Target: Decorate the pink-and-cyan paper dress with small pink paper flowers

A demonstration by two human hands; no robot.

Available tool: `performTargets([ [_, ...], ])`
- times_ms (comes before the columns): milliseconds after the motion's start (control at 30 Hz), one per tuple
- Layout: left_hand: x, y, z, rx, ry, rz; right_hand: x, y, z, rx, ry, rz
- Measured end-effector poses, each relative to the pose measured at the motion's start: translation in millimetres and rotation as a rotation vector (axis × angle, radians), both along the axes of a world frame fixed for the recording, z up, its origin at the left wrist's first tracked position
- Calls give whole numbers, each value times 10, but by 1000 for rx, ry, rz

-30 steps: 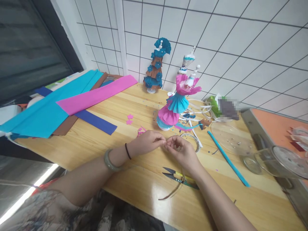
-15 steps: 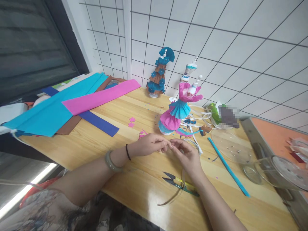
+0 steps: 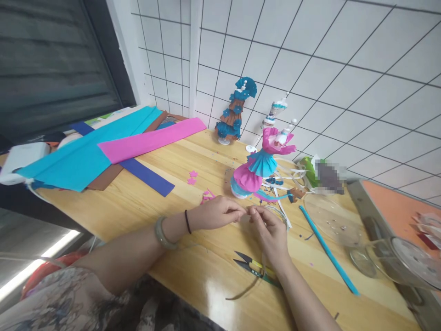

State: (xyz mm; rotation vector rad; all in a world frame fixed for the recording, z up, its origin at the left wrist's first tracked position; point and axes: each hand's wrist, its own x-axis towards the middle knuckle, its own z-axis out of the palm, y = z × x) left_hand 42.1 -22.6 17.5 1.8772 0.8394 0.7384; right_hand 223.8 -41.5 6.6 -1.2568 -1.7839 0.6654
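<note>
My left hand (image 3: 217,213) and my right hand (image 3: 273,230) meet fingertip to fingertip above the wooden table (image 3: 193,262). Both are closed in a pinch; whatever lies between the fingertips is too small to make out. Below my right hand lie thread snips (image 3: 253,267) with dark blades and yellow and green handles. A narrow brown strip (image 3: 245,291) curves across them from beneath my right hand; I cannot tell whether it is held. Just behind the hands stands a tiered crepe-paper decoration (image 3: 248,178) in pink and blue, beside pink paper scraps (image 3: 207,196).
Crepe-paper sheets in blue (image 3: 69,165), pink (image 3: 155,138) and dark blue (image 3: 148,177) overlap at left. A blue-and-brown decoration (image 3: 236,110) and a white one (image 3: 277,110) stand by the tiled wall. At right are a blue strip (image 3: 329,250), a clear dish (image 3: 324,216) and a clear container (image 3: 382,255).
The view has shifted slightly, so the scene sits a little lower and to the right. My hands stay together, with the fingertips slightly rearranged.
</note>
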Motion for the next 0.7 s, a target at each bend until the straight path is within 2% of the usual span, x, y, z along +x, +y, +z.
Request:
performTargets([
  [100, 11, 16, -47, -238, -132, 6, -1, -4, 24, 72, -13, -80],
  [167, 15, 27, -63, -328, -197, 31, -6, -7, 45, 93, -18, -93],
  [333, 14, 38, -33, -422, -280, 68, -11, 5, 24, 62, 30, -79],
  [567, 7, 44, 27, -429, -269, 97, 34, 50, -113, -84, 281, -55],
  [700, 18, 44, -2, -450, -270, 83, 20, 41, -101, -69, 267, -43],
])
